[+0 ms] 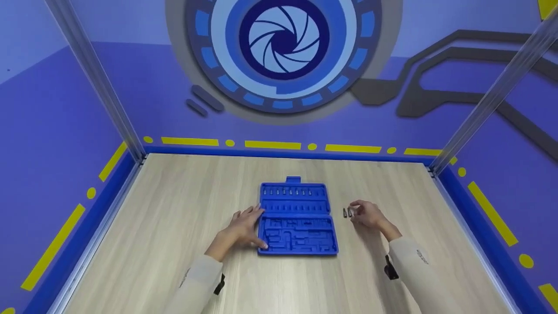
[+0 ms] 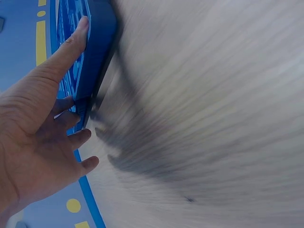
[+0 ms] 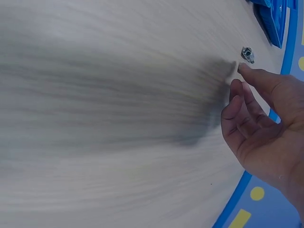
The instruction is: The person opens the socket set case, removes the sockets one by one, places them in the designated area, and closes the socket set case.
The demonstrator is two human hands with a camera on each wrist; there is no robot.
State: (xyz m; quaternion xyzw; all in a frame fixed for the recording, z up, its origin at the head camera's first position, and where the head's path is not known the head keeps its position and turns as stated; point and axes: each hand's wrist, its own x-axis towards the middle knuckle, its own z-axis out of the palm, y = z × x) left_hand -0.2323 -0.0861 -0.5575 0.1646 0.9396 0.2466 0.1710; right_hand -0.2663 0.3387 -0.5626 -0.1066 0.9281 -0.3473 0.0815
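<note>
A blue plastic case (image 1: 298,251) lies unfolded on the table, with several small metal pieces in the far row of its upper half. My left hand (image 1: 244,227) rests on the case's left side, thumb on the near rim and fingers spread along the edge. In the left wrist view that thumb (image 2: 71,47) presses the rim. Right of the case, my right hand (image 1: 368,215) pinches a small metal socket (image 1: 350,212) between thumb and forefinger. A second socket (image 1: 345,213) stands just left of it. The right wrist view mostly hides the pinched piece behind the thumb.
The wood-grain table (image 1: 183,196) has a purple-blue wall (image 1: 130,87) behind and on both sides. Metal posts (image 1: 100,87) rise at the far corners. A latch tab (image 1: 293,179) sticks out from the case's far edge.
</note>
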